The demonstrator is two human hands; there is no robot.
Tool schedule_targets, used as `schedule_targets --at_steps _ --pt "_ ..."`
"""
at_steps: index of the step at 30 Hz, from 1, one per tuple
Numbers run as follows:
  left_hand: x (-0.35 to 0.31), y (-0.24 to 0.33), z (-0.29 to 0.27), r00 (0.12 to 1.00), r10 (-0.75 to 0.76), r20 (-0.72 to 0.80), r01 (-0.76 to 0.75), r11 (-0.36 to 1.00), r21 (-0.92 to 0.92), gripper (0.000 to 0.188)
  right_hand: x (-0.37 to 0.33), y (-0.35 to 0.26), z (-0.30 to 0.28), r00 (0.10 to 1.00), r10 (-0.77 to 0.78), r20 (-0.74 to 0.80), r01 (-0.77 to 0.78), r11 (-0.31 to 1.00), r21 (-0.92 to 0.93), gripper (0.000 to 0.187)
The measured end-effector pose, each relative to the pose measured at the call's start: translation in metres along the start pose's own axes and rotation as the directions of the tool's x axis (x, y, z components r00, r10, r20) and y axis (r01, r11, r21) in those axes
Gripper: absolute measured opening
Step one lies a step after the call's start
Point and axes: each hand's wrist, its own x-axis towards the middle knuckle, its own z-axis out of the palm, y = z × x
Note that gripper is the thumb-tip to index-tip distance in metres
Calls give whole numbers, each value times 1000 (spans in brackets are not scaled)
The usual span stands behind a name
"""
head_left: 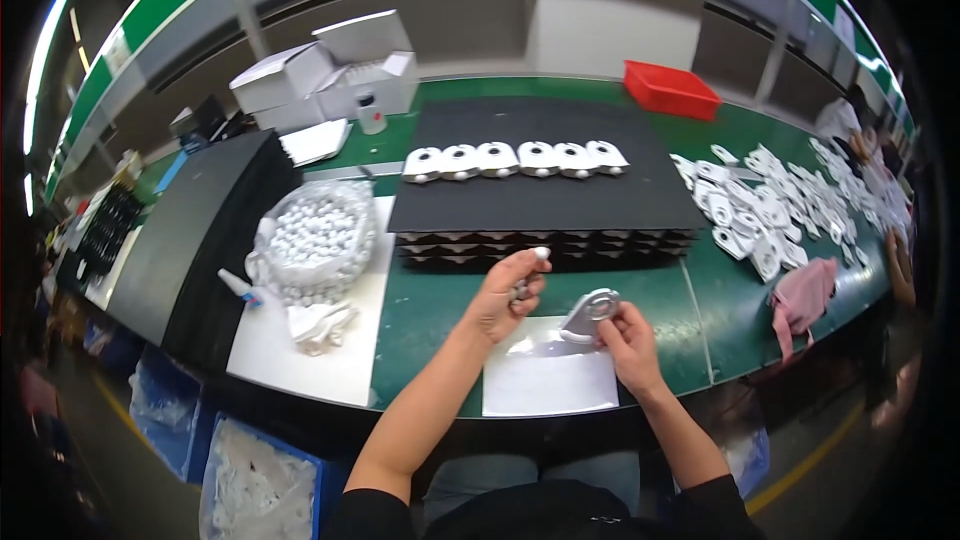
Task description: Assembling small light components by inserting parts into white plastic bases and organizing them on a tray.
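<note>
Head view shows, at left, a clear plastic bag (pixel 267 236) of small white balls (pixel 318 228) on a white sheet (pixel 335 365), likely put there for easy reach by the left hand (pixel 508 292). Six white flat parts (pixel 537 159) with round holes stand in one row on a black flat board (pixel 560 206), perhaps to keep them orderly. Below it, the left thumb and index finger pinch one white ball (pixel 542 253) narrowly; the other fingers curl, around what I cannot tell surely. The right hand (pixel 632 343) grips a grey-white holed plate (pixel 577 324) by its edge, seemingly leaving its hole free. Similar loose parts (pixel 745 208) lie heaped at right on the green surface (pixel 665 312).
</note>
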Motion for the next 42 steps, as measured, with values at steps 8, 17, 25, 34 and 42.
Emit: schedule_targets --at_steps 8,17,25,34,42 --pt "1 -3 2 999 -18 42 17 1000 23 24 -9 -3 7 997 3 74 5 993 -118 12" --pt "0 -2 3 999 -27 42 25 999 38 17 -8 -11 10 990 -21 141 81 896 -437 11" --pt "2 -3 3 999 -24 48 22 999 42 19 -8 -7 9 982 -127 142 180 857 -482 13" --pt "-1 -5 10 998 -31 50 25 993 116 27 -6 -6 4 985 -44 169 88 962 -257 14" --pt "-6 -15 18 995 -98 26 79 909 409 26 2 -19 -5 989 141 32 -134 807 575 13"
